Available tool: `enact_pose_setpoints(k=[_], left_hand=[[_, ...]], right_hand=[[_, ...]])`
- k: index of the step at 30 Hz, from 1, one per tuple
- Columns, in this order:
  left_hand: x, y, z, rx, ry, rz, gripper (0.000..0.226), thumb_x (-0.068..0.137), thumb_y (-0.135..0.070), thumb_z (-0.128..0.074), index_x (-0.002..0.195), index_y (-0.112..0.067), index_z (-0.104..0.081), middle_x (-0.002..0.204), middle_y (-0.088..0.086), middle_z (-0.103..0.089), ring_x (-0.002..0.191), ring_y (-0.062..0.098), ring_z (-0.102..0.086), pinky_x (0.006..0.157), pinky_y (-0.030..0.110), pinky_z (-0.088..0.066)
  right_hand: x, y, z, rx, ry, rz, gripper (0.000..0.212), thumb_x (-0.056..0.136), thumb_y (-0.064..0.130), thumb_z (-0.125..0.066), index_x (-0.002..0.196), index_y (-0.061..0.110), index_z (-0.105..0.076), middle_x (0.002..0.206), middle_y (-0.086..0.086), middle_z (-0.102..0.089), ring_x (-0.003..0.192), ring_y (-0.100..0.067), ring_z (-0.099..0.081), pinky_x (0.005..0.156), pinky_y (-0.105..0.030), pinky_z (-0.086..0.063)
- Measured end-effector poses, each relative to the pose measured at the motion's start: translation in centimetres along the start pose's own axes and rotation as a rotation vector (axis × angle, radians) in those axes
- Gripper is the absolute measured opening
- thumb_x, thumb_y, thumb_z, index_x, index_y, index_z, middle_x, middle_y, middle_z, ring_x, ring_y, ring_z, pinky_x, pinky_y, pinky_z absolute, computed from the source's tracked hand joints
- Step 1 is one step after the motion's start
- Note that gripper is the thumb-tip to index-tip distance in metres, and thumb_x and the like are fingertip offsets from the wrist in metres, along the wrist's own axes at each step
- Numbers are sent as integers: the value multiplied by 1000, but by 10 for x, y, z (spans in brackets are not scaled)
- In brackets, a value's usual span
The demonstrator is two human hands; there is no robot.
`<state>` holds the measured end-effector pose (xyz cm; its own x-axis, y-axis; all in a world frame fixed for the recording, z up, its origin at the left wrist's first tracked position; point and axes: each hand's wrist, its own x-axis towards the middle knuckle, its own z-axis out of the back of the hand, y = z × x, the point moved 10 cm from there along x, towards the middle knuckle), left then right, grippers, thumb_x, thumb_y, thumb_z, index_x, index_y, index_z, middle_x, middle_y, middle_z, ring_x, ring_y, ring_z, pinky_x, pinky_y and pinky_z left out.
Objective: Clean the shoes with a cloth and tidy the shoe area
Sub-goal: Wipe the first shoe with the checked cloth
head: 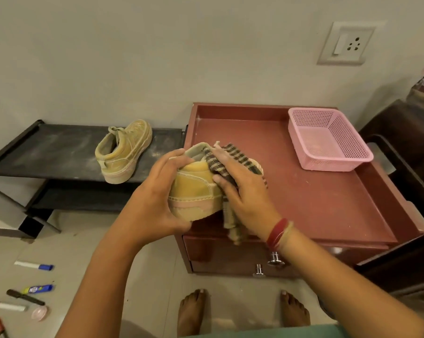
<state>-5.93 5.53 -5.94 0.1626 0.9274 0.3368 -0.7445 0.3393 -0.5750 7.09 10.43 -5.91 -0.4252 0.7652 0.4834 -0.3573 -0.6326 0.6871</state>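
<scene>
At the centre of the frame the left hand [157, 191] grips the heel end of a tan shoe [194, 191], fingers curled over its collar and thumb under the sole. The shoe is held above the front left corner of the red worktop [315, 203]. The right hand [247, 198] presses a striped cloth [216, 164] against the shoe's side, its thumb pinching the fabric. The loose end of the cloth hangs below the palm.

The second shoe [123, 152] stands upright, toe away from the camera, on the top shelf of the dusty black shoe rack [60, 152] at centre left. A pink basket [332, 164] sits on the worktop's far right corner, well apart from the hands.

On the floor at lower left lie several markers [34, 265] and a small blue tube [38, 289]. A wall socket [347, 43] is at upper right.
</scene>
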Motion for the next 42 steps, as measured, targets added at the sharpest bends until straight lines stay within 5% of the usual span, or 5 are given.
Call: enact_pose_setpoints(k=[7, 14, 18, 22, 42], left_hand=[[-2, -2, -6, 204, -37, 159, 110, 52, -17, -83, 140, -34, -19, 158, -4, 6, 133, 10, -26, 74, 32, -51], [5, -3, 3, 145, -74, 79, 100, 55, -18, -82, 142, -18, -32, 141, -2, -31, 121, 8, -38, 88, 30, -48], [5, -1, 5, 157, -48, 78, 102, 50, -15, -84, 139, -19, -35, 137, -7, -33, 111, -2, -34, 81, 24, -46], [5, -2, 7, 120, -58, 50, 97, 53, -18, -85, 137, -16, -37, 136, -6, -36, 113, 2, -40, 84, 30, -50], [4, -4, 6, 129, -45, 63, 98, 50, -16, -83, 137, -19, -37, 137, -8, -34, 114, 3, -38, 83, 37, -53]], right_hand=[[-5, -52, 0, -92, 95, -282, 47, 84, 62, -42, 130, 59, -29, 153, 9, -27, 144, -14, -15, 116, -46, 1], [-25, 5, -30, -213, 238, 143, 57, 84, 24, -37, 138, 44, -36, 156, 9, -19, 146, -26, -8, 116, -53, -4], [-4, -45, 4, -13, 65, -183, 53, 84, 24, -36, 133, 41, -46, 149, 4, -37, 143, -20, -21, 117, -49, -16], [-21, 0, -29, -40, 246, 66, 56, 83, 14, -43, 133, 40, -45, 153, 9, -26, 146, -20, -10, 119, -26, -5], [2, -24, -1, 91, 114, -163, 47, 86, 16, -45, 131, 29, -52, 141, 1, -48, 138, -20, -33, 115, -45, -25]])
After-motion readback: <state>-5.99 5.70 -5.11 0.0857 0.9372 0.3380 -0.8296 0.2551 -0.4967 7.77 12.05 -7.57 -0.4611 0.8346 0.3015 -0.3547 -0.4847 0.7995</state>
